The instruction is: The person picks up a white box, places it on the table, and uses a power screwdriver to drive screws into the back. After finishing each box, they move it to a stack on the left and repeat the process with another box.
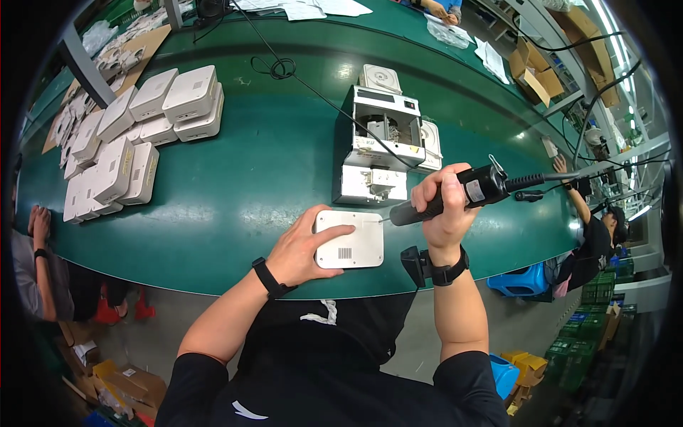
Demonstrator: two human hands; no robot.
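A white rectangular plastic housing (364,242) lies flat near the front edge of the green bench, with a small vent grille and screw holes at its corners. My left hand (307,245) grips it from the left, thumb and fingers spread over its top and sides. My right hand (448,210) is wrapped around a black electric screwdriver (415,211), held almost level with its cable trailing right. The thin bit points at the housing's upper right corner; whether it sits in a screw hole is too small to tell.
Behind the housing stands a screw feeder machine (380,139) with white parts around it. Several stacked white housings (121,153) sit at the left. A black cable (313,89) runs across the green bench (270,164). Other people sit at the left and right ends.
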